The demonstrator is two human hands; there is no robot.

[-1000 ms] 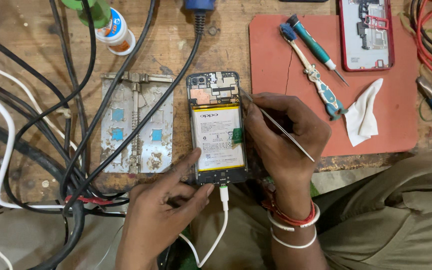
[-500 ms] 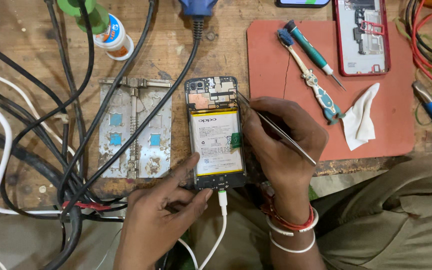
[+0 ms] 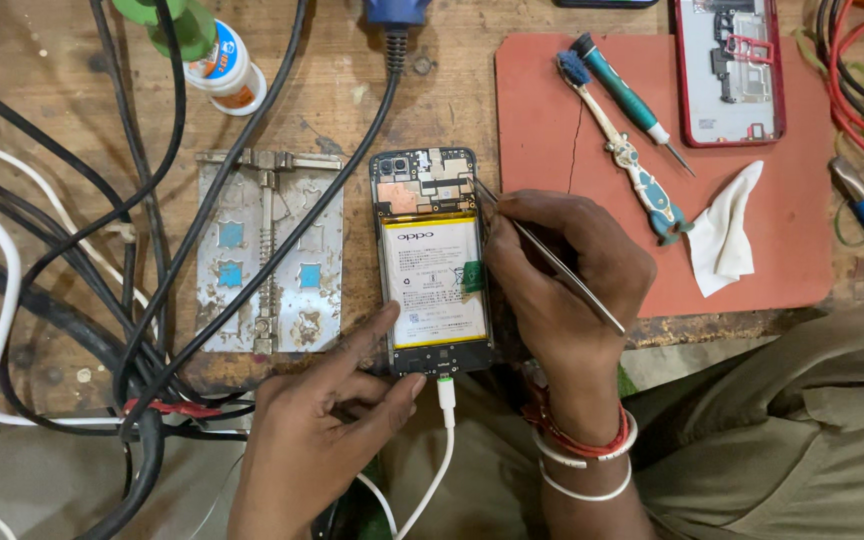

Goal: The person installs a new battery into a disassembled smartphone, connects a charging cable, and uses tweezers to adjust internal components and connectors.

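Right grip pinches tweezers seemingly touching the opened phone; left grip steadies it.

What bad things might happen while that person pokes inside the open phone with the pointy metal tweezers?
The tweezers in the right hand point at the edge of the opened phone, right by its battery; a slip might scratch or pierce it. A white cable is plugged into the phone, so metal tips may short something. The left hand holds only the bottom corner, so the phone might shift.
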